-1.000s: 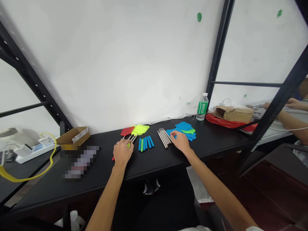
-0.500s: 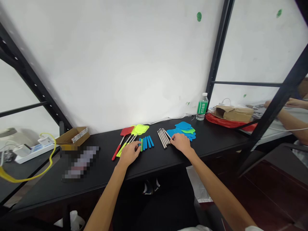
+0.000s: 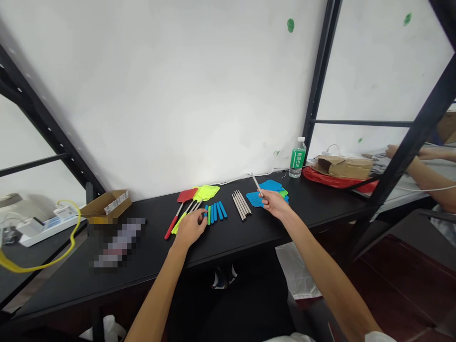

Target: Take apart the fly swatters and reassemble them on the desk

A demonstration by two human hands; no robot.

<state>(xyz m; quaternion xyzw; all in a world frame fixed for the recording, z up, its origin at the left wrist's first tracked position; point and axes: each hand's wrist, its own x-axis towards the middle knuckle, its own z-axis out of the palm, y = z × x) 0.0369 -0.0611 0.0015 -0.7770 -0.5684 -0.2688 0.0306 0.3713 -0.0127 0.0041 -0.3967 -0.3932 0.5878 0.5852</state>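
In the head view my right hand (image 3: 276, 203) is closed around one end of a thin silvery-grey tube (image 3: 257, 184), lifted and tilted up to the left. Under and behind this hand lie blue fly swatter heads (image 3: 270, 185) and a green one (image 3: 284, 193). My left hand (image 3: 190, 229) rests on the table, its curled fingers closed at the leftmost blue handle (image 3: 205, 209). Beside it a green handle (image 3: 209, 215) and several blue handles (image 3: 215, 212) form a row. More grey tubes (image 3: 242, 204) lie side by side between my hands.
Assembled fly swatters, a red one (image 3: 186, 195) and yellow ones (image 3: 208, 192), lie left of the handles on the black table (image 3: 149, 247). An open cardboard box (image 3: 110, 206) stands farther left. A water bottle (image 3: 297, 158) stands at the back right, near a red bag (image 3: 324, 179).
My right hand has raised one grey tube off the row and turned it upward, moving slightly right. My left hand has stayed by the blue handle.
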